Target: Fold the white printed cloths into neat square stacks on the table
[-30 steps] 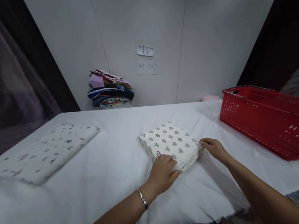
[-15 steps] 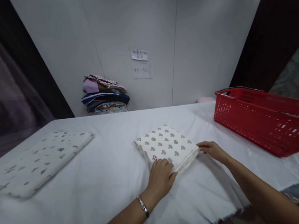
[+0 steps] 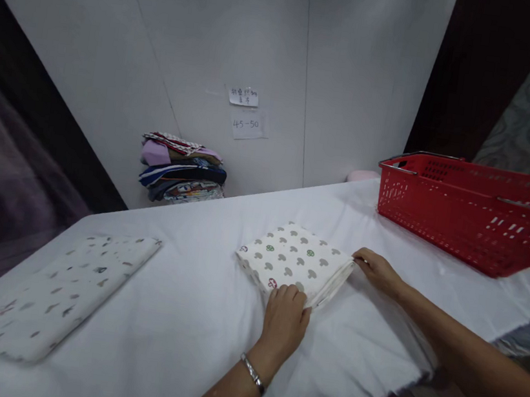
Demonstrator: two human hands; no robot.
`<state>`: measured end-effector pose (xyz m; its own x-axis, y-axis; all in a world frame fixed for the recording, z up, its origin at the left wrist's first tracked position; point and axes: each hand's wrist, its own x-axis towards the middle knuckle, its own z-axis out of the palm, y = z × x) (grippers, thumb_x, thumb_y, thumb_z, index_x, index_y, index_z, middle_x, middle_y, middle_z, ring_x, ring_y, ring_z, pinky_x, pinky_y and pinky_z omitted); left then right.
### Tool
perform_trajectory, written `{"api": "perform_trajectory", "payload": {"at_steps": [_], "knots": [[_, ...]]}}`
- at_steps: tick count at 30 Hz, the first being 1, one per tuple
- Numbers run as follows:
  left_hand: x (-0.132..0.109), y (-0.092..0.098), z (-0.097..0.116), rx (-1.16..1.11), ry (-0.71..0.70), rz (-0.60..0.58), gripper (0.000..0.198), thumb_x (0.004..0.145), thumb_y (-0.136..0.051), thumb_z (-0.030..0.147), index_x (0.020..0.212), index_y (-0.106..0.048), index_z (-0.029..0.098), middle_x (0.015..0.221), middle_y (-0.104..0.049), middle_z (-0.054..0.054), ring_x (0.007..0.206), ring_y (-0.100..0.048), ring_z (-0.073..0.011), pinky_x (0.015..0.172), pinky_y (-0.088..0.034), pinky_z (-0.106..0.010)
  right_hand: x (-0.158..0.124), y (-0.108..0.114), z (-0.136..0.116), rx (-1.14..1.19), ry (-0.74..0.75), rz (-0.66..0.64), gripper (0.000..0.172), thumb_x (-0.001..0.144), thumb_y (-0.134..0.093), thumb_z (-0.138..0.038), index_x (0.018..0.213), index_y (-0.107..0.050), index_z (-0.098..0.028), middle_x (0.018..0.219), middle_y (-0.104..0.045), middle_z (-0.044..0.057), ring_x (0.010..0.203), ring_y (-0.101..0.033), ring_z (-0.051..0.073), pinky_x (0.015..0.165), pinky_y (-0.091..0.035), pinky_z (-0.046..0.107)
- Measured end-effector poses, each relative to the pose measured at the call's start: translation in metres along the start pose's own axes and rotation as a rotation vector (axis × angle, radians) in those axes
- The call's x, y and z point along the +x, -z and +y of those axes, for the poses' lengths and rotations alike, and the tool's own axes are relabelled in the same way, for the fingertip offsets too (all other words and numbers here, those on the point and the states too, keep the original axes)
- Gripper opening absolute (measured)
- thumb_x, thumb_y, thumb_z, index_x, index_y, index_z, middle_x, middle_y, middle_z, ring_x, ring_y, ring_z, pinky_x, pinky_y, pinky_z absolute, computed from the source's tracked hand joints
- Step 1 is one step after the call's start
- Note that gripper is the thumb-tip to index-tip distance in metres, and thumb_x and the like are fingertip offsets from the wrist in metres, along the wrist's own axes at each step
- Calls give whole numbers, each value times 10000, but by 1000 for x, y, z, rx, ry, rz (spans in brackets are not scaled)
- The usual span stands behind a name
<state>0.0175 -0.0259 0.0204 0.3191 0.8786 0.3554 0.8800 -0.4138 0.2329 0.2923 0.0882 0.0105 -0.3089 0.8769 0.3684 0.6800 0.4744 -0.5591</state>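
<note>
A folded white cloth (image 3: 294, 254) printed with grey mushrooms and a few green and red marks lies on the white-covered table (image 3: 173, 303). At its near corner my left hand (image 3: 286, 315), with a bracelet at the wrist, curls over the edge; the fingers are closed on the fabric. My right hand (image 3: 377, 270) pinches the cloth's right corner between thumb and fingers. Stacked layers show along the edge between the two hands. Fingertips of both hands are partly hidden by the cloth.
Another folded patterned cloth (image 3: 57, 295) lies at the table's left. A red basket (image 3: 467, 219) with metal handles stands at the right. Behind the table is a pile of folded fabrics (image 3: 183, 171) against the wall, near paper labels (image 3: 248, 125).
My right hand's pinch at the right corner has drawn that corner slightly up and outward, parting the layers a little. My left hand stays at the near corner. The view has shifted slightly.
</note>
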Motion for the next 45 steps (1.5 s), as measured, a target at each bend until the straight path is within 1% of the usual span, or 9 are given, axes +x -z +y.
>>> {"api": "perform_trajectory", "payload": {"at_steps": [8,13,16,20,27,33,37,41,45], "knots": [[-2,-4,-1,-10,-39,32,31,808,-545,173,828,-536,195,865,-541,-22,848,-462,-195,822,-369,-374,-17,-6,5,16,-45,-6,188,877,-402,-307,920,-569,-229,906,-624,43,836,-571,196,749,-457,341],[2,3,3,0,-2,35,78,815,-572,259,855,-536,203,892,-544,-25,869,-477,-203,813,-372,-379,-17,-2,-3,135,-97,-38,305,836,-467,-358,1076,-597,-221,911,-633,45,725,-578,168,621,-476,291],[15,8,13,23,12,10,180,821,-576,366,893,-535,206,928,-545,-30,902,-480,-220,809,-379,-395,-15,1,-10,203,-100,-33,389,807,-507,-442,1103,-613,-212,926,-634,61,693,-571,163,565,-468,278],[41,5,32,61,-25,-32,246,814,-586,404,937,-530,198,966,-541,-39,947,-481,-230,811,-396,-394,-11,0,-12,252,-50,-2,380,800,-511,-515,975,-666,-216,960,-640,73,766,-570,179,611,-474,286],[72,-19,48,106,12,-77,254,812,-600,336,989,-526,169,1001,-538,-65,970,-496,-229,793,-421,-367,-5,-7,-11,199,-19,31,237,815,-489,-389,880,-636,-215,834,-635,45,737,-566,177,668,-470,312],[74,-30,45,161,-43,-99,112,851,-503,187,958,-526,165,981,-536,-67,932,-502,-215,753,-426,-344,-17,-14,-9,-3,-30,59,189,833,-437,-287,953,-573,-234,869,-618,24,748,-561,164,690,-447,305],[75,-33,44,192,-63,-78,153,848,-440,97,958,-517,169,967,-530,-65,905,-500,-206,727,-428,-330,-22,-17,-9,-54,-20,71,194,827,-438,-297,961,-564,-235,875,-616,25,735,-561,161,670,-444,292],[73,-31,44,212,-82,-55,167,843,-450,89,974,-516,169,985,-526,-65,911,-494,-211,710,-430,-329,-19,-19,-9,-63,3,92,183,829,-431,-285,946,-559,-225,881,-611,30,757,-563,164,682,-443,291],[68,-30,44,205,-118,-101,100,874,-478,193,950,-537,167,1026,-525,-73,922,-489,-218,727,-429,-348,-17,-20,-6,-47,-36,63,200,835,-431,-273,974,-564,-220,873,-617,28,750,-566,164,696,-450,302]]}}
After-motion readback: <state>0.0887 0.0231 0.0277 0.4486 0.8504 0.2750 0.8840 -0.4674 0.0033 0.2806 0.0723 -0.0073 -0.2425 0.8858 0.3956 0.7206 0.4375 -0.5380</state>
